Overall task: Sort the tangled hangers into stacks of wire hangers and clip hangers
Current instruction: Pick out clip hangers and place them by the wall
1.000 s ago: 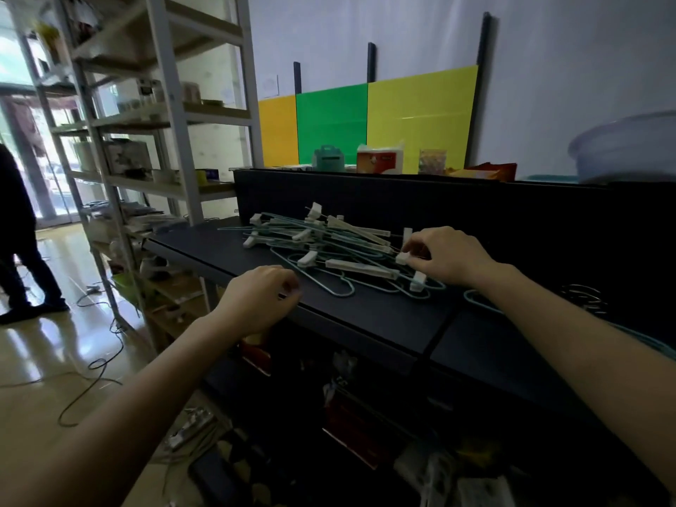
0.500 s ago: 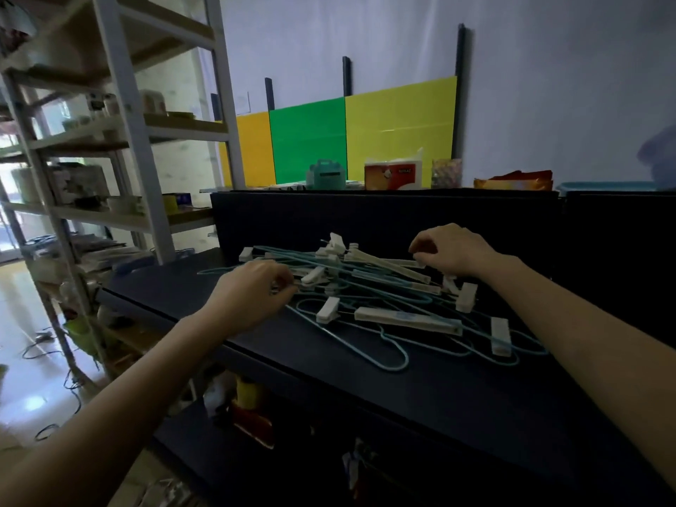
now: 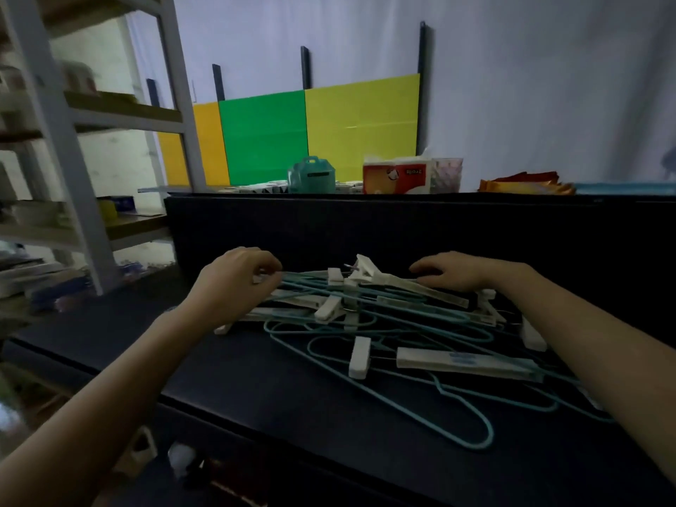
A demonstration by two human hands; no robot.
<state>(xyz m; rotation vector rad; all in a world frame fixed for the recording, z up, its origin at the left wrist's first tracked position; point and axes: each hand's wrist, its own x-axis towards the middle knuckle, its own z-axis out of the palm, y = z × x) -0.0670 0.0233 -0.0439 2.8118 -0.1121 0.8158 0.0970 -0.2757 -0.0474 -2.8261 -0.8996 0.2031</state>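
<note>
Hangers lay tangled in one heap on a black counter (image 3: pixel 292 397): teal wire hangers (image 3: pixel 307 283) and white plastic clip hangers (image 3: pixel 464 362), mixed together. The left hand (image 3: pixel 237 283), fingers curled, pinched a bundle of the teal wire hangers at the heap's left end. The right hand (image 3: pixel 453 274) lay palm-down on the heap's far right side, fingers loosely bent over a white bar; whether it gripped could not be told. Beyond the counter's raised back stood a small teal box (image 3: pixel 311 175), a red-and-white tissue pack (image 3: pixel 397 179) and coloured panels (image 3: pixel 263 137). A grey metal shelving rack (image 3: pixel 69 148) rose at left.
</note>
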